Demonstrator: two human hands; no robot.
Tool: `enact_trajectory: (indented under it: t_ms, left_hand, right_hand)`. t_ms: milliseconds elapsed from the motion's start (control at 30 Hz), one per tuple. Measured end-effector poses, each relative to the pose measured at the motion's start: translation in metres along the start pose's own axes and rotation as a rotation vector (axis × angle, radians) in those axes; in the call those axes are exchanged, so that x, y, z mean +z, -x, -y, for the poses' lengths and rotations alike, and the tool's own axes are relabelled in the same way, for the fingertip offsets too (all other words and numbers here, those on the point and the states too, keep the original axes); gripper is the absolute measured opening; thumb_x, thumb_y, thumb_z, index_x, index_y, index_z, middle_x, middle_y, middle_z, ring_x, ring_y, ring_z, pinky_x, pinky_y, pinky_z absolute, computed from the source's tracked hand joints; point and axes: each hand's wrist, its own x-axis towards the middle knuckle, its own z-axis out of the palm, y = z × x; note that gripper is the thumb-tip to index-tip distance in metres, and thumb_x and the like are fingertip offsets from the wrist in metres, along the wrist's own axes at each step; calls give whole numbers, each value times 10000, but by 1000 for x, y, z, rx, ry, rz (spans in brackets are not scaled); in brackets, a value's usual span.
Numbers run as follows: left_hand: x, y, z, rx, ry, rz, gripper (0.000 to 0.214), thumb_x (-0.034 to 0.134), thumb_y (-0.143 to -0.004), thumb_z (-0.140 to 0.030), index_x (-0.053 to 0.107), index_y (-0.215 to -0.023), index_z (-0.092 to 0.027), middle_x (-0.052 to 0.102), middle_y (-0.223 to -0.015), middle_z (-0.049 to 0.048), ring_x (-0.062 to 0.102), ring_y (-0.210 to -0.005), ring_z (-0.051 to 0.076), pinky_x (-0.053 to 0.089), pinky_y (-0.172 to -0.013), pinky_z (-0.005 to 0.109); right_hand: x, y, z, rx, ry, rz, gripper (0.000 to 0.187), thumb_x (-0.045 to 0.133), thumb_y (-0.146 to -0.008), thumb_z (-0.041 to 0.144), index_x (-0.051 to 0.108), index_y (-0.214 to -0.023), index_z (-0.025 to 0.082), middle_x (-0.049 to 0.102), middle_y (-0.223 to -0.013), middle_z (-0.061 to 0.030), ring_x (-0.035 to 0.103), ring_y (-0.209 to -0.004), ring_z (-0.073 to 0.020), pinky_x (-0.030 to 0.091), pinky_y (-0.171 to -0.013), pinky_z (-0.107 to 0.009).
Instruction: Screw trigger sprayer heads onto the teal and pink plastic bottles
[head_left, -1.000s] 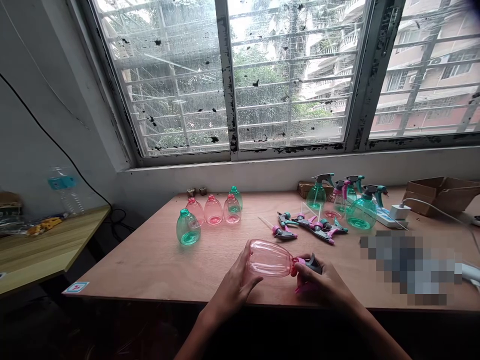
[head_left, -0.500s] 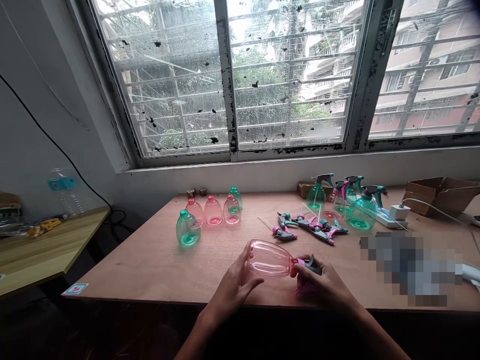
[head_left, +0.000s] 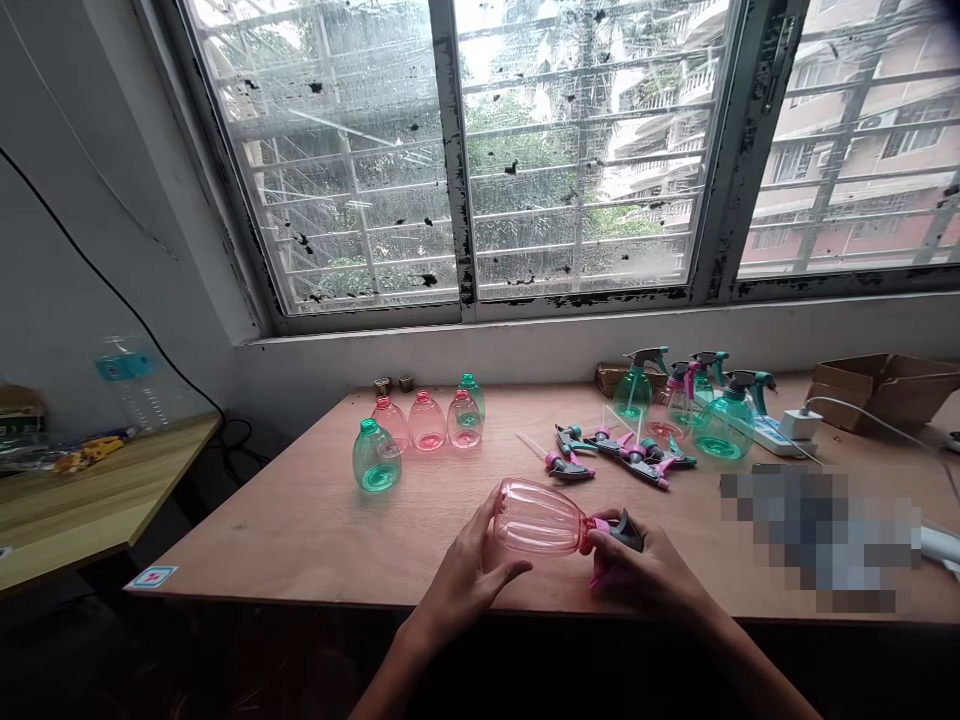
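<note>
A clear pink bottle (head_left: 538, 517) lies sideways in the air above the table's front part, its base to the left. My left hand (head_left: 474, 570) is around the base end, fingers behind it and thumb stretched out below. At the neck, my right hand (head_left: 645, 562) is closed on the grey and pink spray head (head_left: 624, 530), which sits on the bottle's mouth. Most of the right fingers are hidden behind the spray head. Beyond the bottle lie several loose spray heads (head_left: 636, 460) in grey, pink and teal, some with thin tubes.
Several pink and green bottles without heads (head_left: 377, 462) stand at the back left. Bottles with heads fitted (head_left: 722, 430) stand at the back right, near a power strip (head_left: 776, 437) and a cardboard box (head_left: 881, 390). A blurred-out patch (head_left: 821, 535) covers something at the right.
Both hands and the bottle stay almost in place. The pink part of the spray head below my right hand has shifted slightly and looks smeared.
</note>
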Motion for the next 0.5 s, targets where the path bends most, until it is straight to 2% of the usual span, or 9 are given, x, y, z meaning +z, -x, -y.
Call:
enact_trajectory:
  t_ms: [67, 200, 367, 500]
  left_hand:
    - [-1, -1, -3, -19, 6, 6, 795, 707, -859, -404, 294, -1520, -249, 548, -1427, 118, 481, -1350, 306, 342, -1164, 450]
    - [-2, -4, -2, -2, -16, 4, 609, 655, -898, -413, 444, -1440, -231, 539, -1430, 113, 471, -1352, 309, 337, -1167, 436]
    - [1, -3, 6, 68, -51, -59, 693, 712, -867, -334, 373, -1470, -302, 490, -1469, 71, 427, -1387, 281, 318, -1179, 445]
    - [1, -2, 6, 32, -14, -45, 749, 764, -817, -359, 384, -1458, -285, 522, -1438, 95, 475, -1349, 303, 366, -1148, 445]
  right_hand:
    - [0, 0, 0, -10, 15, 6, 389, 725, -804, 550, 661, -857, 170, 703, -660, -15, 662, -580, -186, 561, -553, -279]
    - [-1, -1, -3, -19, 32, 8, 382, 715, -819, 540, 668, -857, 163, 713, -668, -27, 663, -587, -188, 559, -562, -279]
    - [-1, -1, -2, 17, -10, 24, 382, 719, -820, 538, 654, -875, 166, 707, -681, -16, 665, -594, -181, 563, -567, -273]
    - [0, 0, -1, 6, -6, 19, 366, 718, -829, 524, 649, -874, 168, 706, -668, -11, 661, -587, -176, 555, -560, -263]
